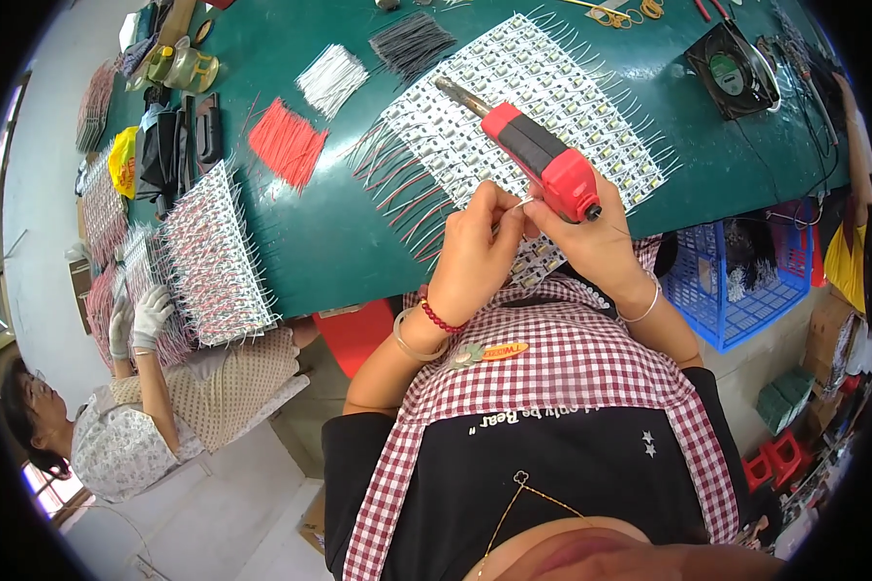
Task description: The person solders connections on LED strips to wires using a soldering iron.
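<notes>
My right hand [606,254] is closed around a red and black soldering gun [533,143], whose metal tip points away to the upper left. Close beside it, my left hand [475,242] pinches a thin white wire [520,204] that runs between the two hands. The fingertips of both hands nearly meet, so the wire's ends are hidden. Beneath the hands and the tool lies a large white sheet of LED boards [513,73]. Red and black wires fan out from its left side, and pale wires from its right.
Red wires [287,145], white wires [332,81] and dark wires [412,48] lie in piles on the green table [334,223]. A black fan [731,77] stands at the right. A gloved co-worker [131,426] handles wired boards at left. A blue crate [722,310] sits below the edge.
</notes>
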The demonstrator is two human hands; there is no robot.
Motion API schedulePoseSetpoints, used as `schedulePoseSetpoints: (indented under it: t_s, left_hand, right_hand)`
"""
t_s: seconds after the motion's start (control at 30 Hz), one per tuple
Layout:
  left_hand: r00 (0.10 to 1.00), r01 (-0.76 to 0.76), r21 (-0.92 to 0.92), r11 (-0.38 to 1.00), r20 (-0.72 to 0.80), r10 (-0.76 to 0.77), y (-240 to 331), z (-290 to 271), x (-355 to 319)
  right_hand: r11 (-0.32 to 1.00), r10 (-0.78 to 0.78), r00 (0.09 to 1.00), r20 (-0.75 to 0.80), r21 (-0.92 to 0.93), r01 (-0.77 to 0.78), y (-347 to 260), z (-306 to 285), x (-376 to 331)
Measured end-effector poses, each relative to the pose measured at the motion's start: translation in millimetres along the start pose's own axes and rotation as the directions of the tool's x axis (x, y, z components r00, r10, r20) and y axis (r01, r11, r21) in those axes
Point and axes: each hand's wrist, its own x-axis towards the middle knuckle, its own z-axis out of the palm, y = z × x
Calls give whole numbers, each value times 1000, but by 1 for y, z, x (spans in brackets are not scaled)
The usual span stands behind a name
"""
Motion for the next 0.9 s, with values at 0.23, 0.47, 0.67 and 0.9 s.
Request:
schedulePoseSetpoints:
  t_s: [0.23, 0.47, 0.67, 0.9]
  left_hand:
    - [999, 50, -64, 997, -13, -51, -3, -3, 2]
    - [997, -60, 178, 982, -37, 67, -5, -6, 1]
    - [996, -67, 112, 991, -54, 73, -2, -10, 2]
    - [996, -76, 19, 997, -41, 77, 5, -7, 2]
  right_hand:
    - [1000, 25, 999, -31, -16, -26, 4, 0, 1]
    - [994, 105, 995, -5, -24, -105, 5, -5, 4]
    - [949, 249, 968, 28, 192, -250, 0, -22, 13]
    - [915, 305, 945, 122, 237, -326, 8, -19, 11]
